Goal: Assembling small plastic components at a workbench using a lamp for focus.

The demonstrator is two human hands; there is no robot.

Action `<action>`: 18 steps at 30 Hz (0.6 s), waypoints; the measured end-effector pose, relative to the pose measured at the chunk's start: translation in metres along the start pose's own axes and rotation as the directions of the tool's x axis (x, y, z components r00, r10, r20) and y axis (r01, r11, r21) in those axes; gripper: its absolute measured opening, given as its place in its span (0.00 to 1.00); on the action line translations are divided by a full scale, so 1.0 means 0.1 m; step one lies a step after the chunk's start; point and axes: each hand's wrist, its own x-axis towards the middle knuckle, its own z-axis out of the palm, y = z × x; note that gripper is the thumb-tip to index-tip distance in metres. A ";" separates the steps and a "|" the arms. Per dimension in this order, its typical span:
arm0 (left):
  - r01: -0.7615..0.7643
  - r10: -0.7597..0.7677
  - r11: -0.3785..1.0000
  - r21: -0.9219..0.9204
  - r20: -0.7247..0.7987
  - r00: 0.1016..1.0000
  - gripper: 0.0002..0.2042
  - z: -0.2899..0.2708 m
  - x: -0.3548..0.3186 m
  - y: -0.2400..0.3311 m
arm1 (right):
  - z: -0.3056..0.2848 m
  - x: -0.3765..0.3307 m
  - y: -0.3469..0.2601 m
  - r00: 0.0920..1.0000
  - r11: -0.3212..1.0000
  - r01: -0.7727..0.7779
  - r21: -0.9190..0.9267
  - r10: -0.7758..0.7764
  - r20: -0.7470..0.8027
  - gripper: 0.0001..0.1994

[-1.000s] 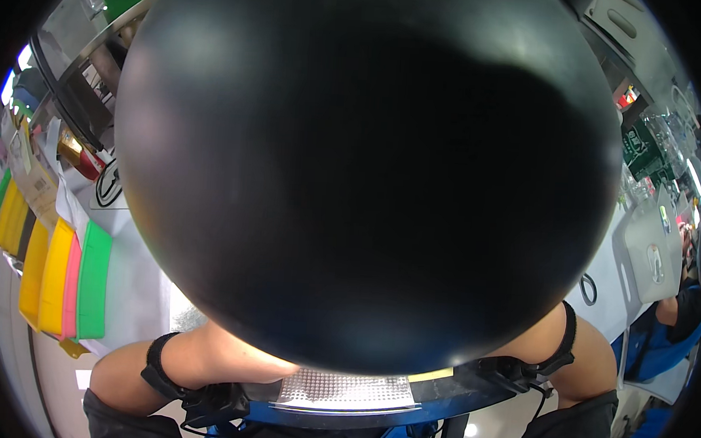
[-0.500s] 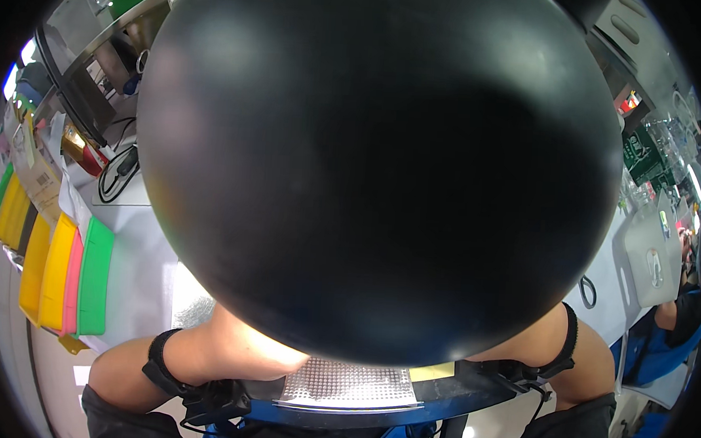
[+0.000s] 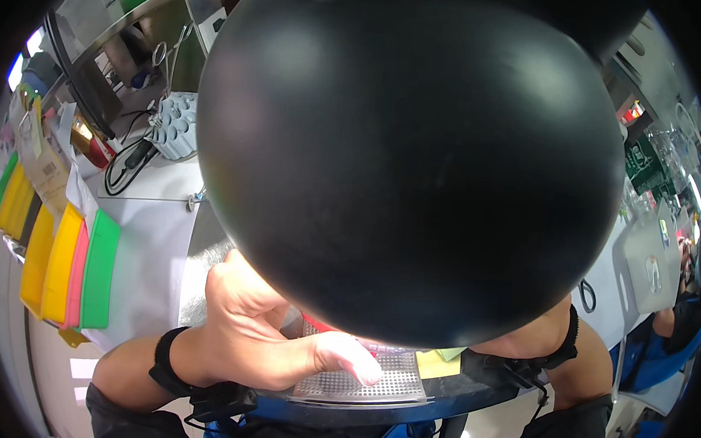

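Shifted up toward one o'clock, the black dome (image 3: 417,167) bares more of the left hand (image 3: 261,329) at seven. Its thumb stretches over the mesh plate (image 3: 397,386), perhaps steadying the red piece (image 3: 315,323) near it; whether the fingers grip that I cannot tell. At five, the right hand (image 3: 522,339) shows only its heel, its fingers hidden. The plate lies at six by the desk's (image 3: 151,248) near edge, presumably for close reach. Bins (image 3: 100,273) line up at nine, likely kept aside; the tube rack (image 3: 178,127) stands at ten.

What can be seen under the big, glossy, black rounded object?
Past its lower edge, the bare left hand and a silvery, dimpled rectangular sheet. The right fingers, and whatever they touch, are covered.
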 end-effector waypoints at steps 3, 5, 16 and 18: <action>0.035 -0.034 0.996 0.086 -0.011 0.999 0.15 -0.02 -0.01 0.03 | 0.08 0.03 -0.01 0.992 0.996 -0.069 0.049 0.074 -0.102 0.13; -0.071 0.070 0.996 0.056 0.023 0.997 0.16 0.02 0.03 0.05 | 0.03 0.11 -0.09 0.983 0.992 -0.117 0.052 0.123 -0.137 0.12; -0.052 0.053 0.997 0.056 -0.006 0.999 0.14 0.02 -0.03 0.02 | -0.17 0.09 -0.17 0.973 0.978 -0.207 -0.005 0.207 0.107 0.11; -0.046 0.047 0.997 0.055 -0.009 0.999 0.14 0.03 -0.01 0.02 | -0.12 0.05 -0.05 0.985 0.991 -0.137 -0.010 0.137 0.106 0.11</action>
